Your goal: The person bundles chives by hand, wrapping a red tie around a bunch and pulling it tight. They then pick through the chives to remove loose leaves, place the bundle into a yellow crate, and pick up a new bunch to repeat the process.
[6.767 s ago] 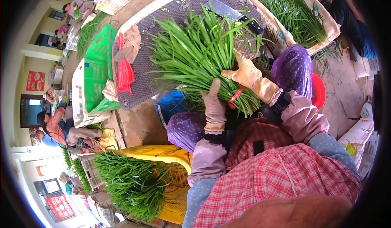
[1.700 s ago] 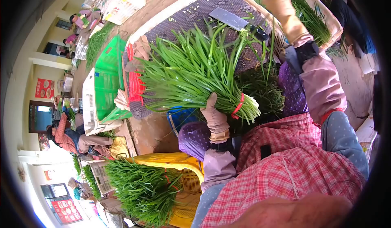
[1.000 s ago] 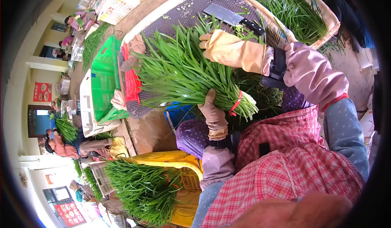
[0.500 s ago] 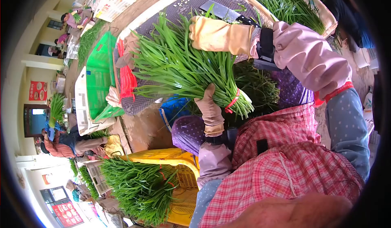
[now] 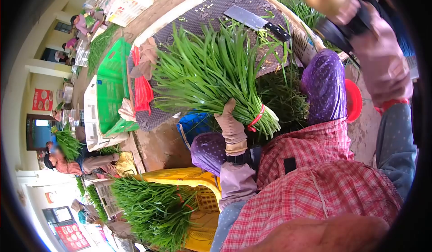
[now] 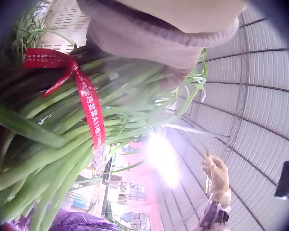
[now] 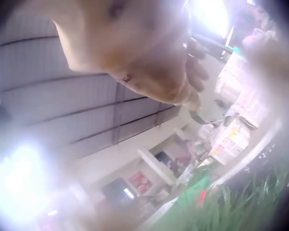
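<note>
My gloved left hand [image 5: 232,128] grips a bunch of garlic chives [image 5: 211,72] near its cut ends, thumb lying over the stalks. A red printed tie [image 6: 89,103] is knotted round the bunch, and the leaves fan out over the patterned mat [image 5: 193,11]. My gloved right hand [image 5: 330,0] is raised at the upper right, blurred and partly cut off in the head view. In the left wrist view its fingers pinch a thin green chive leaf [image 6: 207,185]. A cleaver [image 5: 247,17] with a black handle lies on the mat beyond the bunch.
A yellow crate [image 5: 207,225] with tied chives [image 5: 150,207] stands at the lower left. Left of the mat are red ties [image 5: 141,92] and a green crate [image 5: 112,85]. Loose chives [image 5: 288,2] fill a crate at the upper right, with a red bucket [image 5: 353,100] below.
Over the last second my right hand has swept over the leaf tips, then up and right away from the bunch. My left hand keeps holding the bunch in nearly the same place.
</note>
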`<state>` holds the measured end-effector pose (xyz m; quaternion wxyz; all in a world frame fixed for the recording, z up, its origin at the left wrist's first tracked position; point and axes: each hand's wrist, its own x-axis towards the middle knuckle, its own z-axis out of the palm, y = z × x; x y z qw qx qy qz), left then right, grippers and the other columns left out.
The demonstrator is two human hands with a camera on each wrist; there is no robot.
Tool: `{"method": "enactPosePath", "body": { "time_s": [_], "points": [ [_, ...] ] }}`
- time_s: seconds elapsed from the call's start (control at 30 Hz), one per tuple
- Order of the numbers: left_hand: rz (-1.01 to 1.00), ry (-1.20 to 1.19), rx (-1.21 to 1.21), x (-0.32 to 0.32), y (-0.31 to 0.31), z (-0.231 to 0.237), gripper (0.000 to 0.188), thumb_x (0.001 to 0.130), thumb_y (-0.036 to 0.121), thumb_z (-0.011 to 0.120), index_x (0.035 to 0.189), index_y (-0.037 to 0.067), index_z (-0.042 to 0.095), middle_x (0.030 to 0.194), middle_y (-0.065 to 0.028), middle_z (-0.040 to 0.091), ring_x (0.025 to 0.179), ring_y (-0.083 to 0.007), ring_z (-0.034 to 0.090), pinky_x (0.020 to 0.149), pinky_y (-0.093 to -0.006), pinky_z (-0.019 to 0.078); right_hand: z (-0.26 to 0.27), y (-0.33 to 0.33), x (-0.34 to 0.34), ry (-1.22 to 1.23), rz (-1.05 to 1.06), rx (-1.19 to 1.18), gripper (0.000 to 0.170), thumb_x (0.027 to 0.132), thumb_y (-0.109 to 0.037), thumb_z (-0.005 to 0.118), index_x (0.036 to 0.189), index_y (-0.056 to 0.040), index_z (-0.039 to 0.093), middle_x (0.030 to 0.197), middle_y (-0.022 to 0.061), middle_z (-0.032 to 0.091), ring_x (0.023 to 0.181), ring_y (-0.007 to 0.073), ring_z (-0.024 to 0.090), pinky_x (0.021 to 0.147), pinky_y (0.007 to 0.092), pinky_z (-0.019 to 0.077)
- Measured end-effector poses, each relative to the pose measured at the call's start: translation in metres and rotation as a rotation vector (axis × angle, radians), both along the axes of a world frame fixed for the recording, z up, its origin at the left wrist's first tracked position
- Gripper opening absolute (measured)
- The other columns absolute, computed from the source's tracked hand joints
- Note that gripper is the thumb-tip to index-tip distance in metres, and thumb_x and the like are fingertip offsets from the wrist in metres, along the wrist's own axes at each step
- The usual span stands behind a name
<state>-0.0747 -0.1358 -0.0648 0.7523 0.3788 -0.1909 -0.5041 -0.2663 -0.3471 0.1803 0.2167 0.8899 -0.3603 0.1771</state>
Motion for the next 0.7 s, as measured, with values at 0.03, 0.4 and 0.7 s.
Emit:
{"method": "enactPosePath", "body": {
  "time_s": [0.03, 0.4, 0.7],
  "points": [
    [0.032, 0.005, 0.028, 0.001, 0.001, 0.004, 0.05, 0.073, 0.0, 0.065, 0.122, 0.002, 0.056, 0.114, -0.0067, 0.061, 0.099, -0.0218, 0.061, 0.088, -0.0362, 0.0504, -0.003, 0.026, -0.013, -0.033, 0.034, 0.253, 0.01, 0.081, -0.011, 0.06, 0.086, -0.0054, 0.067, 0.066, 0.0094, 0.061, 0.057, 0.022, 0.06, 0.051, 0.0294, 0.0487],
    [0.038, 0.016, -0.024, -0.002, 0.002, 0.003, 0.048, 0.075, -0.001, 0.063, 0.122, 0.0, 0.055, 0.115, -0.008, 0.06, 0.099, -0.0211, 0.06, 0.091, -0.035, 0.0487, -0.105, 0.106, 0.052, -0.339, 0.454, 0.78, 0.021, 0.085, -0.016, 0.065, 0.104, -0.0073, 0.065, 0.092, 0.0151, 0.068, 0.085, 0.0321, 0.066, 0.074, 0.042, 0.053],
    [0.061, -0.09, 0.026, -0.006, 0.005, 0.008, 0.05, 0.076, 0.0, 0.065, 0.124, -0.001, 0.052, 0.114, -0.0076, 0.06, 0.1, -0.021, 0.059, 0.09, -0.0347, 0.0484, -0.126, 0.072, 0.099, -0.254, 0.078, 0.856, 0.024, 0.08, -0.03, 0.066, 0.096, -0.0128, 0.07, 0.09, 0.0113, 0.069, 0.087, 0.0309, 0.066, 0.079, 0.0383, 0.0515]
  ]
}}
